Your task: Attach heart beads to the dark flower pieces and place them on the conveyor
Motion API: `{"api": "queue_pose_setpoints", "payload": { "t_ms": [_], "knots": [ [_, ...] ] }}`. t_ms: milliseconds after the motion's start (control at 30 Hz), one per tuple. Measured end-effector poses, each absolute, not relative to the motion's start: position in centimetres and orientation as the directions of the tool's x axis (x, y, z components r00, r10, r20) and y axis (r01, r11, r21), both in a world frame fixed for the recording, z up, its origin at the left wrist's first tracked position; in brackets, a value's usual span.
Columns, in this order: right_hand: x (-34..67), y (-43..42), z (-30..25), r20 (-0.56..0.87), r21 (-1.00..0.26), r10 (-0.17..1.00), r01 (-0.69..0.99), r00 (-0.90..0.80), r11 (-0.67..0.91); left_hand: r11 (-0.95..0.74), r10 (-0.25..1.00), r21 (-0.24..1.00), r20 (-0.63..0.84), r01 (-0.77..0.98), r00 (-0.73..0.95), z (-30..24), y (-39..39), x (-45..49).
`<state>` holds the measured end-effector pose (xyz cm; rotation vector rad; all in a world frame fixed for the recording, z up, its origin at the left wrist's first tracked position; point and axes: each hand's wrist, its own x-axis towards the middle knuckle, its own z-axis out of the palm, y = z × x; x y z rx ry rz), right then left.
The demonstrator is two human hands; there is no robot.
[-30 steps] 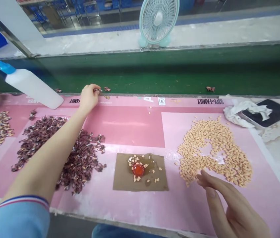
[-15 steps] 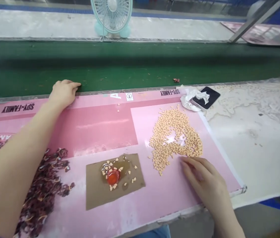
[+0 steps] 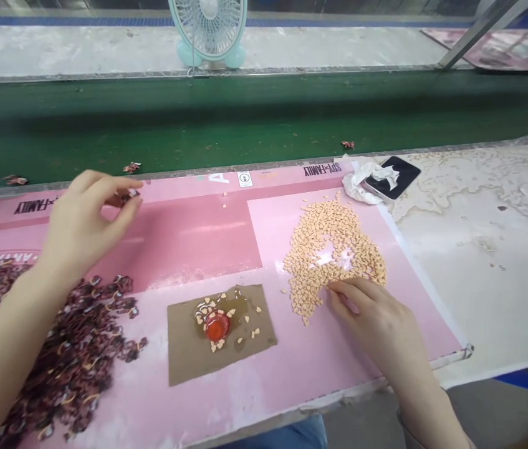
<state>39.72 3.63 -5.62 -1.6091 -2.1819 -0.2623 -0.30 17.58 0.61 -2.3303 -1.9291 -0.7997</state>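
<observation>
The left hand (image 3: 86, 227) is raised at the left of the frame, thumb and fingers drawn narrow around a small dark-red piece (image 3: 128, 197) at their tips, above a pink printed mat (image 3: 189, 234). Below it, at the lower left, lies a heap of curled dark-red pieces (image 3: 67, 337), with the left forearm over it. The right hand (image 3: 371, 315) rests at the lower right of centre, wide and relaxed, its fingertips (image 3: 335, 286) touching the lower edge of a pile of small peach heart-shaped pieces (image 3: 333, 249). Between the two hands, a brown cardboard square (image 3: 257, 355) carries a round red cap (image 3: 217, 326) in an amber puddle, with peach pieces scattered around it. A crumpled white cloth (image 3: 360, 185) and a black pad (image 3: 397, 177) sit at the mat's upper right corner, beside the mottled white tabletop (image 3: 492, 268). A green conveyor belt (image 3: 245, 118) crosses the frame above, and beyond it stands a pale teal fan (image 3: 207, 28).
</observation>
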Motion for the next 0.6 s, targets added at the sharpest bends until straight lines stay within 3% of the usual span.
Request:
{"api": "queue_pose_setpoints", "payload": {
  "t_ms": [100,233,367,467,600],
  "knots": [
    [39.6,3.6,-5.4,0.436,-0.124,0.861,0.931,-0.261,0.344,-0.349,0.907,0.397,0.37,0.849,0.2,1.4,11.8,-0.3],
    [37.3,2.8,-4.5,0.416,-0.461,0.881,0.783,-0.225,0.418,-0.432,0.898,0.573,0.343,0.697,0.274,1.9,4.5,2.2],
    [32.1,1.7,-2.5,0.42,-0.668,0.836,0.505,-0.352,0.548,-0.331,0.94,0.787,0.228,0.521,0.253,0.8,0.2,6.0],
    [28.3,1.4,-1.4,0.455,-0.715,0.813,0.395,-0.363,0.577,-0.246,0.967,0.869,0.19,0.428,0.17,-0.3,-1.3,7.8],
    [26.0,1.3,-1.1,0.497,-0.673,0.79,0.415,-0.36,0.613,-0.195,0.981,0.902,0.187,0.385,0.058,-1.0,-2.1,8.4]
  ]
}}
